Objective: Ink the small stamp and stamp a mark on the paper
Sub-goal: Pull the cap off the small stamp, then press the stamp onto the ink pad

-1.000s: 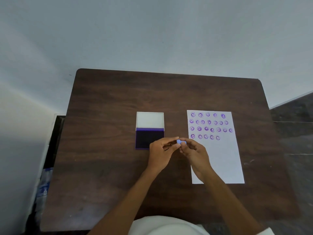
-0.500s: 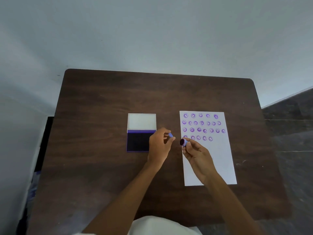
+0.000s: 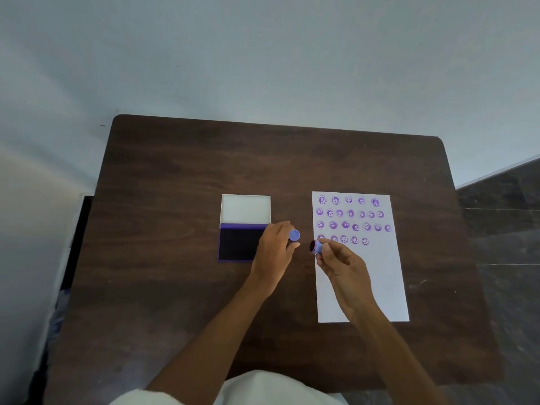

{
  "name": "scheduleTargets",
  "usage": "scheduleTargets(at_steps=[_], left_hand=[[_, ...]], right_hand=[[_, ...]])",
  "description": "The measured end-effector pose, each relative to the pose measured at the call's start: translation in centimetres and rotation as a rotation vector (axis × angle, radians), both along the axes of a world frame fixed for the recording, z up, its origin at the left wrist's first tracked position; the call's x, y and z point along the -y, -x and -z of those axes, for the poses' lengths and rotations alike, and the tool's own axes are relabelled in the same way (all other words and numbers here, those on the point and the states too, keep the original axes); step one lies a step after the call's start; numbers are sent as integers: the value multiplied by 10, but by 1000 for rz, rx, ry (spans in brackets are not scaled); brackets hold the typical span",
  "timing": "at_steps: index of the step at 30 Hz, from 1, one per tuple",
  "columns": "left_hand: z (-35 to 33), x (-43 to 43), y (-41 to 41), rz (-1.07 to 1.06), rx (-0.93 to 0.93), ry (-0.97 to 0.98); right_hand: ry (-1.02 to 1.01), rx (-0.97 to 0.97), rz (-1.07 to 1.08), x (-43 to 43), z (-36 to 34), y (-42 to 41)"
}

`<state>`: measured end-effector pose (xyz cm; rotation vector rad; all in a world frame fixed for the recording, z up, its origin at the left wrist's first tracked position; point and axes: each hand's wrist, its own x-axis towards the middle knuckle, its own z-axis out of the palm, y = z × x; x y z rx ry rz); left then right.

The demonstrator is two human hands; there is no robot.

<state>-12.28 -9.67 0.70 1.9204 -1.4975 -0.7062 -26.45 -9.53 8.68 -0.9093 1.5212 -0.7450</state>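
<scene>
My right hand (image 3: 340,263) pinches the small purple stamp (image 3: 316,247), its dark inked face turned left, just over the paper's left edge. My left hand (image 3: 274,252) holds the stamp's round purple cap (image 3: 294,235) between thumb and fingers, beside the ink pad. The open ink pad (image 3: 236,244) lies left of centre, dark purple, with its white lid (image 3: 246,208) folded back. The white paper (image 3: 377,276) on the right carries several rows of purple smiley marks (image 3: 349,213) in its upper part.
A dark wooden table (image 3: 181,302) holds everything, with a pale wall behind it. Dark floor shows at the right edge. White clothing fills the bottom centre of the view.
The hands were joined around the stamp; they have pulled apart. The cap came off into my left hand and the stamp's dark face is now bared in my right.
</scene>
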Motion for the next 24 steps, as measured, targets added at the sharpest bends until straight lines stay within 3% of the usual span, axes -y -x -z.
scheduleTargets(at_steps=[5,10,18,24], left_hand=[[-18,-30,-66,-224,24,196],[-10,-71,-132,-492,-157,1],[-4,-84,-130,-209,-134,-151],[8,-85,-125,-119,-17,-92]], right_hand=[[221,-364,-235,5,6,-19],[354,-490,-603,9,26,-57],[221,-639,-817,10,36,-83],[227,-708,-877,6,39,-85]])
